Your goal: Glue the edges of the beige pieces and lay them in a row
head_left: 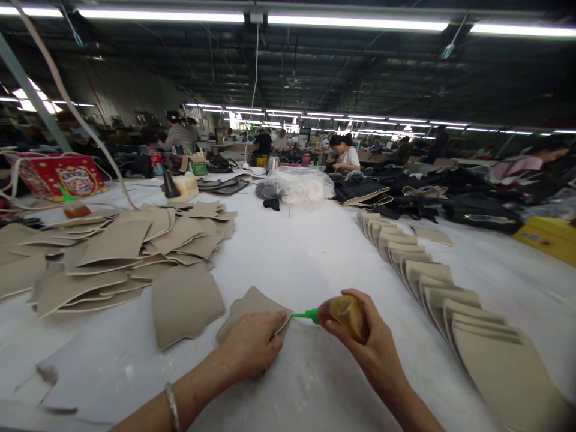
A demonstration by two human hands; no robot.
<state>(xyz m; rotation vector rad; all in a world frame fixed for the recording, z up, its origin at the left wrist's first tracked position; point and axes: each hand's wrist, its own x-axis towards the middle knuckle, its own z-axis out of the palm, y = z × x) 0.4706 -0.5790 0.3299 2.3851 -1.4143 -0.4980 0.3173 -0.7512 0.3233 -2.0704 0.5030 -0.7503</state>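
Left hand (252,345): fingers (276,320) pinch panel (252,302); right of panel, right hand (371,337): fingers wrap bottle (346,313), nozzle (310,315) at panel edge.

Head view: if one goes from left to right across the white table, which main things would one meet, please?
Heap of beige pieces → single beige piece under the left hand → squeeze bottle in the right hand → overlapping row of beige pieces → yellow box.
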